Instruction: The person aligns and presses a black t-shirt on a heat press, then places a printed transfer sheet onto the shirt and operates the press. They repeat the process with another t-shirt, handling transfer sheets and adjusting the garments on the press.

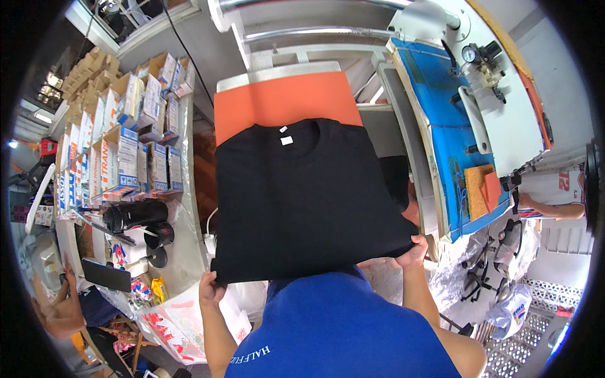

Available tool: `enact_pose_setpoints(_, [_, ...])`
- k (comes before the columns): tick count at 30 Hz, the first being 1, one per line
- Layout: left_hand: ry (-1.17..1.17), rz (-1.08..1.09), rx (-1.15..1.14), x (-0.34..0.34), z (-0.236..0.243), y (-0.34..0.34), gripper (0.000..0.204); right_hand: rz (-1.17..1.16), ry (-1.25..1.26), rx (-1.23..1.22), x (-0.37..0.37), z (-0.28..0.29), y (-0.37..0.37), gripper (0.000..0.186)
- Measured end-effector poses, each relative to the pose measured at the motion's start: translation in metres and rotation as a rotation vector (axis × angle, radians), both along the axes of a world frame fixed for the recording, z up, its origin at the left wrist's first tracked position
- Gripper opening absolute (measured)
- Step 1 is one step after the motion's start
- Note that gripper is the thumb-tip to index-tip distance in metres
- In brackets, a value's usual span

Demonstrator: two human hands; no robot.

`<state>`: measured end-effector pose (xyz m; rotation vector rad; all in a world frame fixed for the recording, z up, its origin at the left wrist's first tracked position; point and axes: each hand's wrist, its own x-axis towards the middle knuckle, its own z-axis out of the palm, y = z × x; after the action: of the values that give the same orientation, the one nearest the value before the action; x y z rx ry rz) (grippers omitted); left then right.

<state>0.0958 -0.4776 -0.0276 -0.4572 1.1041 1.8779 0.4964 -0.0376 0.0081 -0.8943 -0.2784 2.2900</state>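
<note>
A black T-shirt (309,195) lies spread over an orange press pad (277,101), collar toward the far end, with a small white label inside the neck. My left hand (211,290) grips the shirt's near left hem corner. My right hand (413,252) pinches the near right hem corner. Both arms reach up from the lower edge past my blue shirt (334,327).
A blue and white heat press machine (454,120) with a gauge stands to the right. On the left a shelf (183,208) carries several stacked boxes (126,151), dark cylinders and a phone. Another person's arm (554,208) shows at the right, a further person at the lower left.
</note>
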Motion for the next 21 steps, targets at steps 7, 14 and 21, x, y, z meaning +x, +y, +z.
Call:
enact_pose_setpoints(7, [0.997,-0.588,-1.246,0.005,-0.040,0.020,0.028,1.206,-1.639,0.900,-0.018,0.001,0.013,0.032])
enact_pose_setpoints(14, [1.646,-0.200,-0.639,-0.081,0.048,0.227,0.021,0.305,-1.151,1.782,-0.218,0.072,0.092,0.021])
enact_pose_setpoints(21, [1.968,-0.546,-0.826,-0.121,0.080,0.320,0.032,1.134,-1.218,1.641,-0.307,0.076,0.138,0.027])
